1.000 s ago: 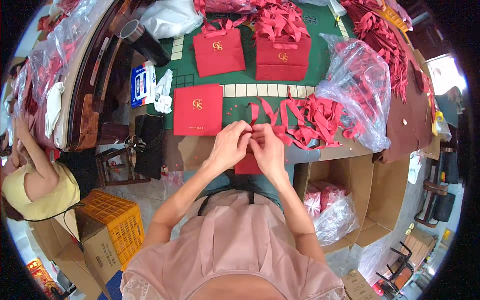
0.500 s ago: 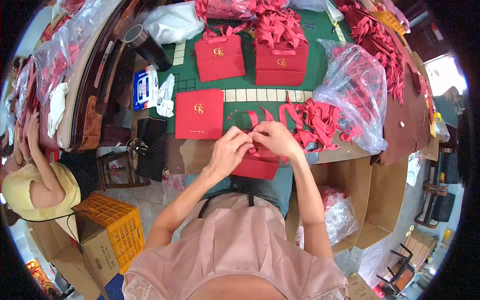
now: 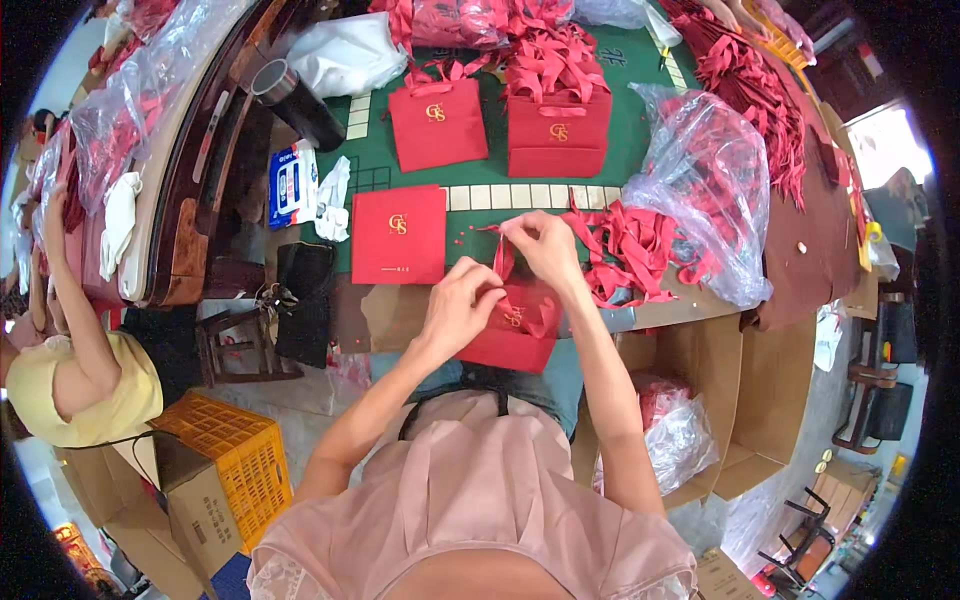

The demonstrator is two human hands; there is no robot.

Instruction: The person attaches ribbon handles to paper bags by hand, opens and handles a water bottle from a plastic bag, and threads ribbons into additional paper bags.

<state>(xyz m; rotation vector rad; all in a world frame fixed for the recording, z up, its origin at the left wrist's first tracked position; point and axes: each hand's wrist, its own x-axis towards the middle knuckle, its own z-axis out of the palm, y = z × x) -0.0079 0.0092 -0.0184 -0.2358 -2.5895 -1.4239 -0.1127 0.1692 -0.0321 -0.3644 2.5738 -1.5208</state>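
A small red paper gift bag (image 3: 512, 350) with a gold emblem rests tilted over my lap at the table's front edge. Above its mouth stretches a red ribbon (image 3: 504, 258). My right hand (image 3: 543, 252) pinches the ribbon's upper end between thumb and fingertips, over the table. Lower down and to the left, my left hand (image 3: 460, 308) is closed at the ribbon's lower part, close to the bag's top edge. The exact fingertip contact there is small and partly hidden.
A flat red bag (image 3: 398, 235) lies left of my hands. Loose red ribbons (image 3: 630, 245) and a clear plastic bag (image 3: 705, 190) are to the right. Two red bags (image 3: 437, 125) stand farther back. At the left, a black tumbler (image 3: 297, 103) is near a wipes pack (image 3: 292, 185); a co-worker (image 3: 85, 385) sits beyond.
My hands have drawn apart: the right rose slightly with the ribbon, pulling it taut, while the left stayed low. The bag's gold emblem now shows beneath them.
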